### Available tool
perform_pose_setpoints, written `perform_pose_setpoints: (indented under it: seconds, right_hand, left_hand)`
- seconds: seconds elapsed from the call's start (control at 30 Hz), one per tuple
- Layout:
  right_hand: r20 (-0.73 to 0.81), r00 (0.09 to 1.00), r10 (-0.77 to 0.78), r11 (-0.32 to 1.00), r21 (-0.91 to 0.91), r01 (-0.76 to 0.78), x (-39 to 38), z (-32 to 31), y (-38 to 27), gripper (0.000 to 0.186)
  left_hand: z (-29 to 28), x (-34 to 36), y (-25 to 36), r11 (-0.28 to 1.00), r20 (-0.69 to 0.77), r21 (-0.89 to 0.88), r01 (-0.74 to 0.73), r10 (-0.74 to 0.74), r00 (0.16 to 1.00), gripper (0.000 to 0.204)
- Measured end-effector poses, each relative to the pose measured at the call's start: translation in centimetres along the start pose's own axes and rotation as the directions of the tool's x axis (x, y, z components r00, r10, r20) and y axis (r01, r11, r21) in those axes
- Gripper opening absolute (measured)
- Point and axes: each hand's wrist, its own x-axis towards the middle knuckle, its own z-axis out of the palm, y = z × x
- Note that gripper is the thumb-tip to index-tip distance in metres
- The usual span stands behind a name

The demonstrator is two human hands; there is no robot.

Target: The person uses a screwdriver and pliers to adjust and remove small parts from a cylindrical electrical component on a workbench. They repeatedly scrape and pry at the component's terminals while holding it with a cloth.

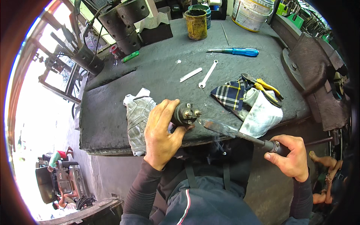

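Left hand (161, 133): clasped part (183, 114).
Right hand (294, 156): gripped iron (229, 131) by handle (283, 150).
Part: sat by bench (108, 125) edge; seemed rigid, weighty; suited side grip.
Iron: seemed hot; suited handle grip only.

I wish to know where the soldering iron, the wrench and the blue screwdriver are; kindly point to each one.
Soldering iron (250, 138), head view: on its metal shaft.
Wrench (208, 74), head view: middle of its shank.
Blue screwdriver (242, 51), head view: on its handle.

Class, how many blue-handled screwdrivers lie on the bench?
1: the screwdriver, on the bench, beyond the yellow-handled pliers; any under the plaid cloth would be hidden.
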Motion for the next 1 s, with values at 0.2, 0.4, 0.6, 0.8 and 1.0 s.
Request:
perform_pose_setpoints:
  seconds: [0.2,0.4,0.6,0.8,1.0]
  right_hand:
    - [0.058,0.998,0.019,1.000,-0.002,-0.019,0.9,-0.4,-0.6,0.041]
    - [0.073,0.997,0.005,1.000,-0.025,-0.003,1.3,-1.0,-0.6,0.043]
    - [0.091,0.996,0.019,0.999,-0.036,-0.016,1.7,-1.3,-1.0,0.045]
    - [0.121,0.992,0.028,0.996,-0.082,-0.018,1.9,-1.7,-1.1,0.045]
    - [0.099,0.994,-0.050,0.986,-0.155,0.065,1.8,-1.5,-0.8,0.046]
  left_hand:
    - [-0.1,0.0,-0.2,1.000,0.012,-0.021,-0.019,0.019,1.000,0.070]
    - [-0.1,0.1,-0.3,0.998,0.014,-0.049,-0.028,0.029,0.999,0.069]
    - [0.0,0.2,-0.6,0.998,0.010,-0.049,-0.046,0.046,0.999,0.069]
    - [-0.3,0.2,-0.5,0.997,0.030,-0.039,-0.069,0.070,0.997,0.070]
    - [-0.4,0.5,-0.5,0.992,0.070,-0.023,-0.121,0.122,0.990,0.072]
